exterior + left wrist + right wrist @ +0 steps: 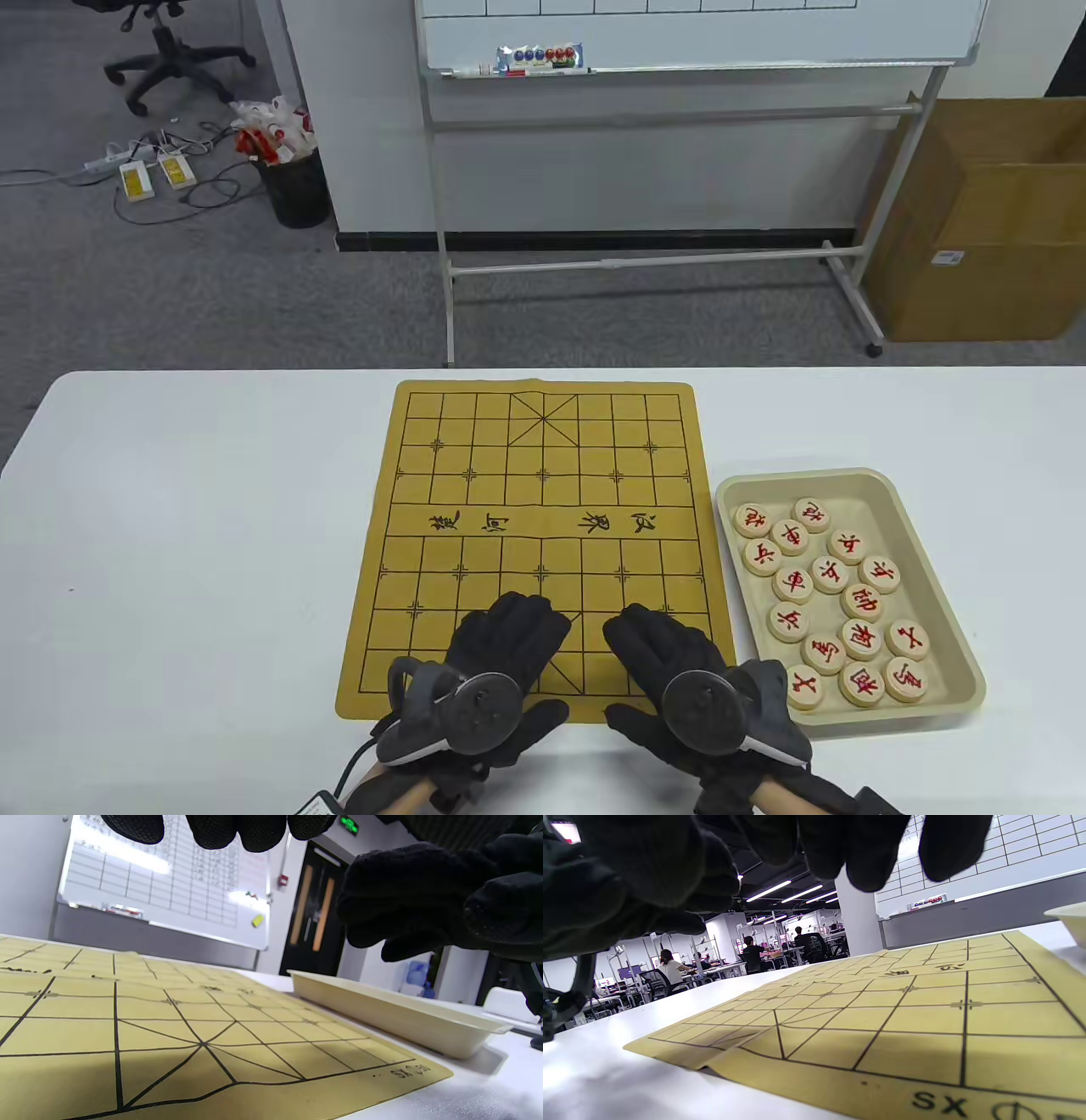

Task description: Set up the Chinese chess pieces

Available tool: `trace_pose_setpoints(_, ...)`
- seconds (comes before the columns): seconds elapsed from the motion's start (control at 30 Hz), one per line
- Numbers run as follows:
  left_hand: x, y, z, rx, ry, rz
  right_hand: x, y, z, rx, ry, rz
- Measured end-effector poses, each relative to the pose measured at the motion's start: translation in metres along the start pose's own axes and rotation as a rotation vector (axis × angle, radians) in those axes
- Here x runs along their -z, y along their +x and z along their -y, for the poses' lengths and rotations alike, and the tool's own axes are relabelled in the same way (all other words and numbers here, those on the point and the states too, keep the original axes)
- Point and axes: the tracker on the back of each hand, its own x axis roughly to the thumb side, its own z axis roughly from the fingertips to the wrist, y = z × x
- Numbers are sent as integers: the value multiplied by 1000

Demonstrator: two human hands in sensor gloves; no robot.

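A yellow chess board mat (543,475) lies flat on the white table (187,526), with no pieces on it. To its right a beige tray (933,543) holds several round wooden pieces with red characters (844,594). My left hand (509,654) hovers over the mat's near edge, fingers relaxed and holding nothing. My right hand (670,662) hovers beside it, also over the near edge, loosely open. In the left wrist view the mat (169,1027) and tray (382,1010) show, with fingertips (237,832) above. The right wrist view shows the mat (925,1018) beneath fingertips (950,844).
Beyond the table stand a whiteboard on a wheeled frame (679,51), a cardboard box (993,221) at the right and a black bin (293,182) at the left. The mat's near left corner (670,1052) lifts slightly off the table.
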Motion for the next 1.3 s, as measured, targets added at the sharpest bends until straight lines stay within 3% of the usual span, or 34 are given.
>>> trace_pose_setpoints(0.57,0,5,2,21,7,14,0,-7,11,6,-57,-24)
trace_pose_setpoints(0.7,-1,4,2,26,13,15,1,-22,38,-27,-141,-82)
trace_pose_setpoints(0.9,-2,3,0,23,23,14,-1,-82,96,-67,-249,-299)
trace_pose_setpoints(1.0,-2,3,-1,24,23,14,-6,-119,102,-94,-230,-413)
trace_pose_setpoints(1.1,-2,3,-1,24,26,13,-12,-149,89,-104,-186,-504)
trace_pose_setpoints(1.3,-2,3,0,24,16,14,-7,-171,62,-162,44,-570)
